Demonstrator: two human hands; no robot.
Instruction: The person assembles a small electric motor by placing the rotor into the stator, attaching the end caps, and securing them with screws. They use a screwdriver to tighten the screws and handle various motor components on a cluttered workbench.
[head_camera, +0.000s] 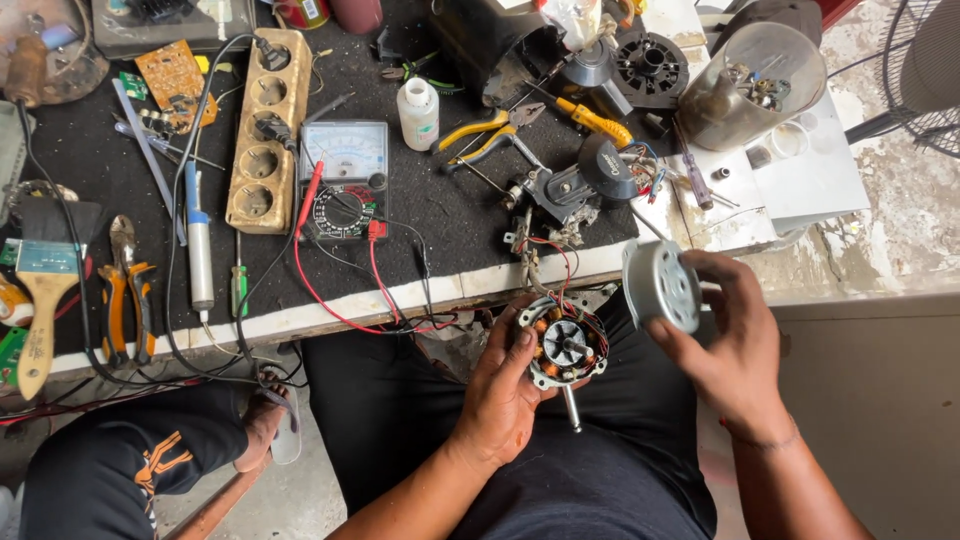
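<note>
Workbench: black-matted wooden workbench (420, 215) with a white near edge, across the far half of the scene; tools scattered over it
Far-right clutter: clear plastic jar of small metal parts (752, 85); a black fan housing (500, 45) to its left
Bench middle: analogue multimeter with red and black leads (343, 180); beige 4-socket power strip (266, 130) just left of it; yellow-handled pliers (485, 130) to the right
Bench left: wide flat paintbrush with wooden handle (42, 300); orange-handled pliers (125, 300) beside it
Right hand: right hand (725, 345) closed around a round silver metal end cover with slots (662, 285); fingers wrap its rim; held near right, just apart from the motor
Left hand: left hand (500, 385) gripping a small fan motor with copper windings and laminated steel core (565, 345) from its left side, over the lap, just near of the bench edge
Motor heading: open face turned up toward the camera; its steel shaft (572, 408) pokes out toward the near side; long axis runs along that shaft, roughly far-to-near
Doing it well: judged from the 2 parts held close, keep the cover's centre bore in line with the shaft axis; hold the core steady by its rim, fingers off the windings; keep the thin red and black wires (545, 260) out of the joint
</note>
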